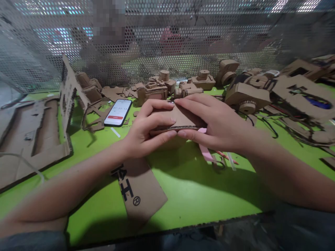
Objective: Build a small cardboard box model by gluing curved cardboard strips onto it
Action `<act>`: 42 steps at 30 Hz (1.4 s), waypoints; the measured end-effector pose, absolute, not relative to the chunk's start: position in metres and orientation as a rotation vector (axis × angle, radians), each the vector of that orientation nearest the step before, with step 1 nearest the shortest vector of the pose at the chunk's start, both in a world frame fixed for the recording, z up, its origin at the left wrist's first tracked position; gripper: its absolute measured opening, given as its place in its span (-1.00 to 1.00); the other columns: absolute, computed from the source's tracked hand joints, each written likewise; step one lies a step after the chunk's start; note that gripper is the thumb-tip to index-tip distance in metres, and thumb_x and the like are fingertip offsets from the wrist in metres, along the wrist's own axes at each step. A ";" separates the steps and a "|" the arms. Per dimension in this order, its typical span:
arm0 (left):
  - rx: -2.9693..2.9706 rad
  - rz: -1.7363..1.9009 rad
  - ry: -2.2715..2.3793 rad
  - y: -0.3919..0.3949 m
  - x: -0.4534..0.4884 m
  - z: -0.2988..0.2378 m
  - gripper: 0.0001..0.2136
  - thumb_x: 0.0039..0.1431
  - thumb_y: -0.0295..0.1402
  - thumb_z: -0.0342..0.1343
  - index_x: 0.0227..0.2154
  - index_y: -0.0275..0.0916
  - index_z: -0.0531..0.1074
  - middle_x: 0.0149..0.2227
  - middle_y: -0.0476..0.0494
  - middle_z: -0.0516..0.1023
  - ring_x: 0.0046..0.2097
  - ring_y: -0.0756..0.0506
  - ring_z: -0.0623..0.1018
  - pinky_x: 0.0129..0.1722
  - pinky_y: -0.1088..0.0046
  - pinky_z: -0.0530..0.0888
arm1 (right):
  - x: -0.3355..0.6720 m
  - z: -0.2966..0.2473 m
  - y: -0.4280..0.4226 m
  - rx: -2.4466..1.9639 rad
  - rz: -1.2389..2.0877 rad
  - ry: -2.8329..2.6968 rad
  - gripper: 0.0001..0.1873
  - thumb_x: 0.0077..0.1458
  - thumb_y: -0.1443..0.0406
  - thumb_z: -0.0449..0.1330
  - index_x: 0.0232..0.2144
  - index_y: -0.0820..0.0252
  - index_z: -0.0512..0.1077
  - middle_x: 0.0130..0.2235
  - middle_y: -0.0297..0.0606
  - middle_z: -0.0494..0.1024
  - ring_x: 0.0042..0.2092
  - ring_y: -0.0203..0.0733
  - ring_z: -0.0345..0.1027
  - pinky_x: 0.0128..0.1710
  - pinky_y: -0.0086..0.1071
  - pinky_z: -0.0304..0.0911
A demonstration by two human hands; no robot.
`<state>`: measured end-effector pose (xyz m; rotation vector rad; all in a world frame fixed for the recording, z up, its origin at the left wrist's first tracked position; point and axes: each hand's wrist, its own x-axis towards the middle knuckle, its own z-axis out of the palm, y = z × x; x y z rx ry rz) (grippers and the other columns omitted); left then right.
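Note:
Both hands grip a piece of brown cardboard (187, 116) above the green table, its corrugated edge facing me. My left hand (151, 127) has its fingers over the top and its thumb along the near edge. My right hand (211, 120) holds the other side the same way, the two thumb tips almost touching. Below and to the left lies a flat cardboard sheet (142, 188) with black printed characters. Just under my right hand are pink-handled scissors (205, 151), a red pencil (227, 157) and a thin translucent strip (231, 161).
A phone (118, 112) showing a timer lies to the left. Several cardboard camera models (157, 90) stand along the back, with larger cardboard pieces (248, 94) and scraps at right. A cardboard frame (68, 104) stands upright at left. Perforated metal mesh (170, 45) closes off the back.

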<state>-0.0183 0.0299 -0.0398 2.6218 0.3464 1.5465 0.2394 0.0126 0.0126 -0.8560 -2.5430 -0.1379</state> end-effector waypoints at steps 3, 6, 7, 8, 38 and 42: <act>2.624 1.464 0.503 0.025 -0.020 -0.034 -0.76 0.42 -0.08 0.28 0.00 -0.03 0.51 0.23 -0.27 0.55 0.27 -0.30 0.58 0.24 -0.05 0.61 | 0.238 0.013 0.013 -0.813 -0.118 -2.519 -0.30 0.44 -0.19 0.03 0.21 0.22 0.51 0.12 0.12 0.62 0.15 0.28 0.50 0.14 0.14 0.46; 2.654 1.391 0.627 0.023 -0.023 -0.029 -0.63 0.39 0.05 0.27 0.07 -0.04 0.51 0.28 -0.30 0.55 0.30 -0.35 0.56 0.27 -0.09 0.59 | 0.237 0.013 0.012 -0.796 -0.108 -2.511 -0.34 0.43 -0.20 0.04 0.15 0.16 0.54 0.05 0.06 0.63 0.11 0.24 0.51 0.10 0.09 0.47; 2.665 1.374 0.639 0.023 -0.024 -0.028 -0.60 0.38 0.06 0.27 0.10 -0.05 0.51 0.27 -0.31 0.56 0.29 -0.34 0.58 0.26 -0.07 0.60 | 0.237 0.013 0.012 -0.794 -0.105 -2.508 -0.34 0.43 -0.20 0.04 0.17 0.15 0.53 0.05 0.05 0.63 0.10 0.23 0.51 0.09 0.08 0.47; 2.676 1.362 0.639 0.024 -0.025 -0.028 -0.59 0.38 0.05 0.27 0.11 -0.06 0.51 0.26 -0.30 0.57 0.26 -0.33 0.60 0.24 -0.05 0.60 | 0.237 0.012 0.011 -0.793 -0.104 -2.503 -0.34 0.43 -0.19 0.05 0.20 0.15 0.52 0.07 0.05 0.63 0.11 0.22 0.51 0.09 0.08 0.47; 2.760 1.410 0.518 0.026 -0.026 -0.035 -0.68 0.44 -0.03 0.20 0.13 0.00 0.49 0.22 -0.29 0.52 0.18 -0.27 0.58 0.16 -0.01 0.63 | 0.232 0.013 0.009 -0.769 0.019 -2.456 -0.26 0.37 -0.23 0.17 0.26 0.19 0.52 0.05 0.01 0.62 0.02 0.13 0.53 0.03 -0.03 0.50; 2.747 1.385 0.460 0.028 -0.025 -0.031 -0.67 0.46 -0.05 0.21 0.16 -0.03 0.47 0.21 -0.29 0.53 0.20 -0.27 0.59 0.19 0.04 0.61 | 0.236 0.016 0.010 -0.827 0.032 -2.508 -0.28 0.36 -0.21 0.18 0.28 0.14 0.49 0.06 0.02 0.59 0.04 0.16 0.50 0.03 -0.02 0.49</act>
